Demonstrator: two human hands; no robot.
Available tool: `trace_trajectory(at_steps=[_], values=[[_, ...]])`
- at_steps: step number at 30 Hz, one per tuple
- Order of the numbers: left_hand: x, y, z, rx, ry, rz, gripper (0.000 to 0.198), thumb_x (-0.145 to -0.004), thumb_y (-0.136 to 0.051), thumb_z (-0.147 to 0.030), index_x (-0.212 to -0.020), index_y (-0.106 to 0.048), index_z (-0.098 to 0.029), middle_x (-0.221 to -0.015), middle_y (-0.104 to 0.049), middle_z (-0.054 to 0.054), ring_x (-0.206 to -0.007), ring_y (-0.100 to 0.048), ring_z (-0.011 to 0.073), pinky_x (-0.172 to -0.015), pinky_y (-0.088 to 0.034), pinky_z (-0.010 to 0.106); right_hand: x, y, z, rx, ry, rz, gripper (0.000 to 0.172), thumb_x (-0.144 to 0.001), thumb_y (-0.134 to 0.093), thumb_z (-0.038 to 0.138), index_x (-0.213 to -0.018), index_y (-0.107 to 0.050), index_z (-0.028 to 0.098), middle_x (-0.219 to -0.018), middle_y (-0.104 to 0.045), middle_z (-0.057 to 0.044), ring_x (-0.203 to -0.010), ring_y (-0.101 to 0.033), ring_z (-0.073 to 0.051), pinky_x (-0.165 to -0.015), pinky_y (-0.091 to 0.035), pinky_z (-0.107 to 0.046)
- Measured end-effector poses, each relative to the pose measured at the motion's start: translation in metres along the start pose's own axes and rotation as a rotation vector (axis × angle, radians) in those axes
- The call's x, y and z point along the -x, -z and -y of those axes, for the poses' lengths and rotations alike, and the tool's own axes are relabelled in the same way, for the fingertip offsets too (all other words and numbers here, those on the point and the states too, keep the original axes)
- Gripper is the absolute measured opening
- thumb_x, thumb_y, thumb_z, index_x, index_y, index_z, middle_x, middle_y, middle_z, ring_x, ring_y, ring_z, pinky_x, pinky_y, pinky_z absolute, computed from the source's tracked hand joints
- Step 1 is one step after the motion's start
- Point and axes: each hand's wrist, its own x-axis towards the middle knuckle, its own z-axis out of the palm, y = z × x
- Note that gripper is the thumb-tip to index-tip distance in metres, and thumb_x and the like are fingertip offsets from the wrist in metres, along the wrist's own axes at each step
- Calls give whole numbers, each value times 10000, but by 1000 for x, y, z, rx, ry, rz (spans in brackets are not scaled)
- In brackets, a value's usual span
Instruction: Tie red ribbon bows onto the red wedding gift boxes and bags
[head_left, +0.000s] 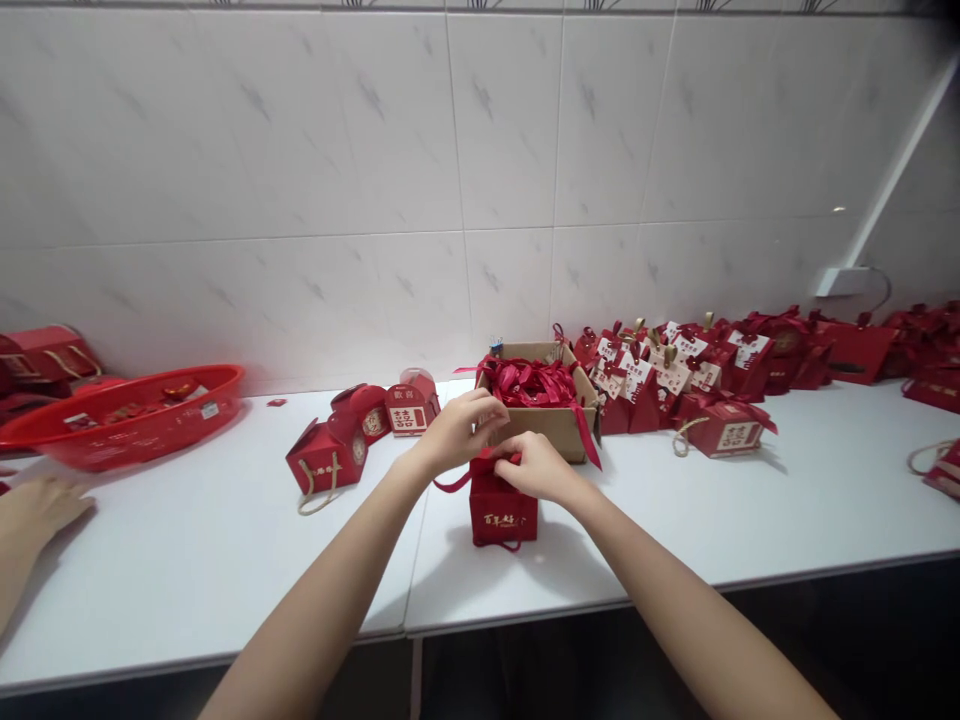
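A small dark red gift box [504,513] with gold characters stands upright on the white table in front of me. My right hand [534,466] is closed at its top, thumb and fingers pinching the folded upper edge. Just above and left of the box, my left hand [466,428] is curled with its fingertips drawn together; whatever lies between them is too small to make out. A red ribbon [452,487] loops out at the box's left side, under my left hand. Behind the box, a cardboard carton [551,424] holds a heap of red ribbons [534,383].
Several red gift boxes [330,456] sit left of the carton, and many decorated ones [634,385] crowd along the wall at right. One box lies on its side [724,427]. A red plastic basin [124,435] is at left, near another person's hand [41,515].
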Motion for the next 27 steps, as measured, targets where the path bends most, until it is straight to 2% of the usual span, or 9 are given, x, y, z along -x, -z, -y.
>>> trace_trajectory(at_steps=[3, 5, 10, 14, 16, 19, 24, 27], values=[[-13, -6, 5, 55, 64, 3, 128, -828, -519, -235, -806, -638, -197, -816, -607, 37, -747, -556, 153, -695, -444, 279, 2, -1, -3, -33, 5, -1, 155, -722, -576, 220, -630, -693, 177, -638, -694, -39, -594, -588, -175, -550, -395, -260], [-8, -6, 8, 85, 161, -20, 123, -826, -535, -286, -805, -615, -194, -770, -598, 21, -708, -537, 150, -667, -433, 277, 2, -2, -5, -64, 0, -31, 159, -738, -566, 224, -653, -689, 169, -667, -703, -50, -605, -606, -177, -567, -417, -265], [43, -7, 16, 201, 527, -88, 262, -813, -532, -439, -761, -499, -185, -740, -567, 12, -675, -530, 153, -604, -428, 268, 2, -7, -13, -185, -48, -119, 188, -808, -512, 279, -799, -658, 160, -711, -716, -65, -666, -661, -184, -604, -476, -261], [72, -21, 19, 440, 712, 80, 389, -779, -535, -544, -680, -519, -168, -628, -561, 11, -565, -543, 142, -547, -448, 269, 2, -10, -19, -224, -72, -158, 173, -820, -511, 292, -831, -624, 161, -692, -713, -61, -668, -669, -180, -630, -487, -262], [74, -25, 19, 557, 745, 116, 424, -767, -547, -550, -580, -469, -178, -525, -473, -22, -481, -480, 116, -512, -434, 260, 3, -10, -20, -213, -77, -182, 156, -824, -509, 287, -826, -612, 168, -680, -708, -53, -662, -666, -177, -643, -484, -265], [72, -24, 19, 696, 763, 86, 416, -750, -579, -494, -533, -389, -195, -493, -373, -47, -447, -414, 99, -502, -433, 265, 5, -9, -21, -176, -85, -204, 141, -832, -495, 272, -795, -593, 177, -655, -696, -42, -630, -657, -169, -634, -474, -260], [74, -18, 20, 821, 780, 51, 282, -734, -604, -381, -593, -492, -164, -600, -522, 17, -609, -566, 145, -681, -507, 322, 7, -11, -21, -92, -85, -206, 146, -837, -475, 256, -788, -590, 180, -651, -694, -43, -606, -645, -168, -606, -455, -256], [75, -12, 19, 795, 779, 22, 274, -731, -644, -363, -599, -538, -148, -579, -544, 10, -575, -552, 128, -627, -487, 281, 7, -14, -17, -17, -78, -231, 157, -819, -491, 248, -795, -628, 173, -734, -708, -81, -660, -644, -196, -629, -442, -281]])
